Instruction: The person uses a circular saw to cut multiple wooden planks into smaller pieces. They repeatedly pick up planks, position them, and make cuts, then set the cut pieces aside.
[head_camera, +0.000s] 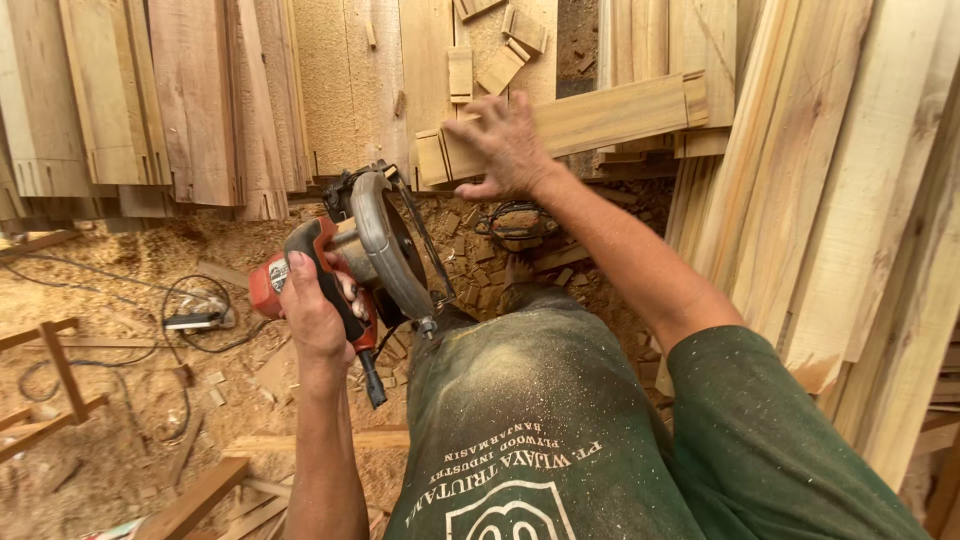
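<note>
My left hand (315, 305) grips the red and black handle of a circular saw (385, 245). The saw hangs in the air above my sawdust-covered trousers, with its grey blade guard turned to the right. My right hand (505, 145) reaches forward and lies flat, fingers spread, on the left end of a pale wooden plank (620, 110). That plank lies crosswise on other timber. Its near end has a short block (432, 158) beside it. The saw is a hand's width below and left of the plank and does not touch it.
Tall pale planks (850, 200) lean along the right side. Darker boards (200, 100) stand at the back left. Small offcuts (470, 270) and sawdust cover the floor. A power strip with cords (195, 320) lies at left near a wooden frame (60, 370).
</note>
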